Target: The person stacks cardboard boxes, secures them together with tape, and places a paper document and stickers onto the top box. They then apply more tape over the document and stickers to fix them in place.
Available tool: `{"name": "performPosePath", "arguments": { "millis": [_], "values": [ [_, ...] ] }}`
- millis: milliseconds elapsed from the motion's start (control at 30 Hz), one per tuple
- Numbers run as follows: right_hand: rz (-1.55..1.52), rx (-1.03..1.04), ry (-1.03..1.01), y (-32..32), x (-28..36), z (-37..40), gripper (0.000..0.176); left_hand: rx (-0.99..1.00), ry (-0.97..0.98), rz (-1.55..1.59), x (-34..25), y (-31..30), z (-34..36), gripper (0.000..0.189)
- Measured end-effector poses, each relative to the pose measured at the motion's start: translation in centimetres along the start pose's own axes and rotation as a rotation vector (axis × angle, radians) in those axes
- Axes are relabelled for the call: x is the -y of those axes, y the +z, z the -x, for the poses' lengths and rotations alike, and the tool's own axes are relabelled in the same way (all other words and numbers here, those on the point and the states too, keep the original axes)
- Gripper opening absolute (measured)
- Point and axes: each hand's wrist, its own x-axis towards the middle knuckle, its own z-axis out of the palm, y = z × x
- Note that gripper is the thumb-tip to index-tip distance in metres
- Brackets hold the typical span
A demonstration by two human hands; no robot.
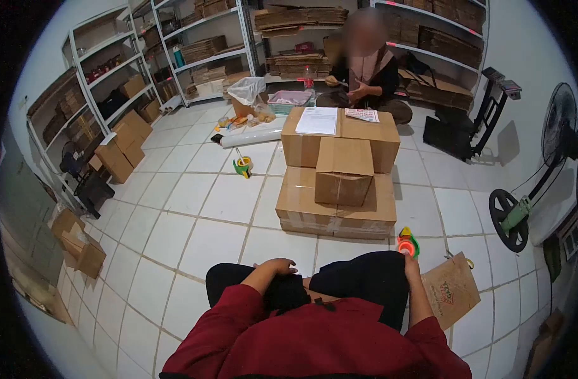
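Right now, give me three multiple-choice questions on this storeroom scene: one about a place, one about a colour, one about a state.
1. Where does the paper sheet lie?
A. on the top box
B. on the floor
C. on a shelf

2. What colour are the wearer's sleeves?
A. blue
B. red
C. white

3. How is the left hand?
A. holding a box
B. lifted in the air
C. resting on the knee

Answers: 1 A, the sheet lies flat on the top box. 2 B, both sleeves are red. 3 C, the hand lies on the dark knee, holding nothing.
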Motion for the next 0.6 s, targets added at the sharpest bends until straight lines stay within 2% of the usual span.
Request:
{"name": "performPosePath", "arguments": {
  "millis": [67, 200, 267, 300, 433, 500, 567, 600],
  "values": [
    [-0.029, 0.005, 0.016, 0.1, 0.5, 0.5, 0.050, -0.071, 0.035, 0.046, 0.7, 0.0, -0.7, 0.050],
    [0.108, -0.091, -0.029, 0.7, 1.3, 1.0, 0.040, -0.107, 0.010, 0.056, 0.8, -0.3, -0.6, 0.050],
    [0.193, -0.081, -0.133, 0.6, 3.2, 1.9, 0.038, -0.057, 0.006, 0.048, 1.0, 0.0, -1.0, 0.050],
    [0.175, -0.065, -0.120, 0.6, 3.9, 2.0, 0.037, -0.047, 0.010, 0.027, 1.0, 0.0, -1.1, 0.051],
    [0.273, 0.007, -0.236, 1.6, 2.8, -1.0, 0.032, -0.047, 0.031, 0.069, 0.6, -0.5, -0.9, 0.051],
    [0.210, -0.077, -0.373, 1.8, 5.5, -2.2, 0.028, -0.052, 0.044, 0.080, 0.7, -0.4, -0.9, 0.051],
    [0.022, -0.134, -0.343, 1.9, 9.6, -4.3, 0.024, -0.054, 0.051, 0.091, 0.7, -0.3, -1.2, 0.051],
    [0.002, -0.195, -0.460, 1.9, 11.8, -5.5, 0.023, -0.057, 0.056, 0.099, 0.6, -0.3, -1.2, 0.051]
  ]
}}
